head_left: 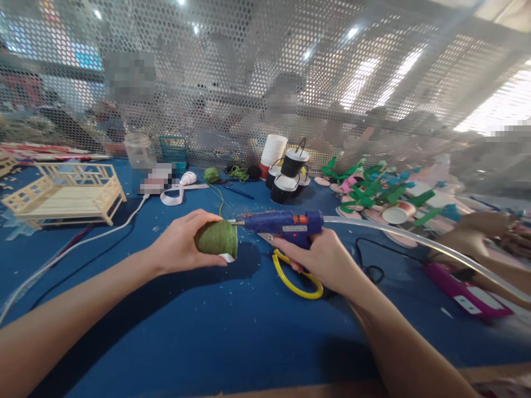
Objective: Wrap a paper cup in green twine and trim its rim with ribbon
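Note:
My left hand (185,243) is closed round a small cup wrapped in green yarn (218,240), tipped on its side with a bit of white showing at its lower edge. In my right hand (319,254) is a blue glue gun (282,222), its nozzle at the upper rim of the cup. A long clear glue stick (398,229) runs out of the gun's back to the right. Under the gun lie scissors with yellow handles (296,282), partly hidden by my right hand. A strand of green yarn leads from the cup towards a green yarn ball (211,175).
A wooden stick model bed (70,199) stands at left, near a white cable (112,229). Behind are black-wrapped cups (286,185), stacked white cups (274,148) and white ribbon (174,196). Paper plants (369,190), a purple power strip (467,293) and another person's arm (468,237) are at right.

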{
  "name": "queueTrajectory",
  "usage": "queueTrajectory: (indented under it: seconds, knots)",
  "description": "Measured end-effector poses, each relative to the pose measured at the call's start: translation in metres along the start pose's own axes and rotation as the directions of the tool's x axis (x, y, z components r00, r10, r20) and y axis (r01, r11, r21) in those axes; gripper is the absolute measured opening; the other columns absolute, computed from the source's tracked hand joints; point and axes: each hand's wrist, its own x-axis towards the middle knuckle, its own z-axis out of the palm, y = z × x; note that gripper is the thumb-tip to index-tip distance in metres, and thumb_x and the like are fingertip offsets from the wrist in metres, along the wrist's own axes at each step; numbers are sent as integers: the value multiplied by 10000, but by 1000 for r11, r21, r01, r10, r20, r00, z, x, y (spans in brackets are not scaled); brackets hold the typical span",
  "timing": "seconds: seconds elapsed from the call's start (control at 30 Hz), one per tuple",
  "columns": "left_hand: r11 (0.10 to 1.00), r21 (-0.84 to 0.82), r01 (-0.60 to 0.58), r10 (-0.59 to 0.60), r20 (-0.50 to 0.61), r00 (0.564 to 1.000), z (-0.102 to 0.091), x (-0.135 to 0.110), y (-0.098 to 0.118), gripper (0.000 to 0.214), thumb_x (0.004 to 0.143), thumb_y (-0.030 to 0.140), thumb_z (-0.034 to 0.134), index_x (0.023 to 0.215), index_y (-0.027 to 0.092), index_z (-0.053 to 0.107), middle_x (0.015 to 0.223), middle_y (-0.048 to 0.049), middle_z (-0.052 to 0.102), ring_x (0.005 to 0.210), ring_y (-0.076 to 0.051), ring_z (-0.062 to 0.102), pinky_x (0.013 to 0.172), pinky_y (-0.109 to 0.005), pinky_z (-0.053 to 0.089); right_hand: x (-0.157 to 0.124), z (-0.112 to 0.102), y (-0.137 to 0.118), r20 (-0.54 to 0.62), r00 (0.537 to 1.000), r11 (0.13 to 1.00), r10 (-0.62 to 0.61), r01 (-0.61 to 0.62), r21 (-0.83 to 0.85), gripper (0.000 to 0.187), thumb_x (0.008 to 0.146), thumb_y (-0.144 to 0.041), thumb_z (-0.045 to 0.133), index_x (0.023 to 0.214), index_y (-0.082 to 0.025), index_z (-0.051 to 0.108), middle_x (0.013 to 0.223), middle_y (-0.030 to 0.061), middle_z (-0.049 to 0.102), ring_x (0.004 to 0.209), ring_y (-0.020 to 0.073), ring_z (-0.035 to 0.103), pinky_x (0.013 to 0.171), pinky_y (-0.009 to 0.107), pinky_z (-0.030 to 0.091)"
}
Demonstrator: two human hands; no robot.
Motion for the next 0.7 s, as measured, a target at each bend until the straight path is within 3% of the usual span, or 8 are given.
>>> queueTrajectory:
  seconds: [0.27, 0.37, 0.5, 0.6, 0.7]
  knots:
    - [997, -39, 74, -74, -11, 997, 2, 0, 0, 621, 568, 514, 697, 1061, 183, 515, 1009, -71, 596, 907, -226, 563, 812, -338, 442, 5, -4, 2, 127, 989, 966, -80, 45, 254, 286, 745, -408, 558, 636, -144, 565, 380, -56, 460, 361, 73, 420, 399, 202, 353]
    - [975, -107, 195, -194, 17, 981, 2, 2, 1, 610, 559, 506, 697, 1049, 180, 535, 977, -61, 612, 864, -224, 568, 781, -343, 453, 10, -4, 5, 142, 989, 931, -36, -18, 364, 303, 696, -414, 608, 572, -154, 516, 368, -63, 442, 349, 64, 393, 389, 202, 337]
    - [907, -217, 362, -358, 59, 932, 1, 4, 2, 586, 576, 512, 673, 1031, 164, 545, 897, -46, 626, 793, -215, 574, 706, -326, 466, 22, -4, 11, 58, 998, 903, 34, -56, 426, 273, 605, -361, 683, 587, -155, 504, 483, -43, 520, 426, 71, 460, 439, 203, 373]
    - [883, -261, 390, -388, 59, 920, 1, 4, 2, 589, 578, 526, 665, 1019, 156, 545, 898, -49, 626, 808, -220, 572, 708, -322, 462, 33, -4, 19, 7, 997, 947, 72, -71, 314, 257, 647, -382, 635, 651, -151, 523, 526, -37, 536, 443, 84, 474, 451, 216, 378]
    - [882, -265, 389, -387, 60, 920, 1, 4, 2, 595, 572, 539, 662, 1010, 153, 548, 892, -50, 627, 804, -221, 572, 699, -318, 460, 45, -3, 27, -35, 999, 997, 40, -42, -57, 298, 766, -430, 496, 659, -153, 523, 524, -19, 547, 443, 101, 489, 450, 222, 371]
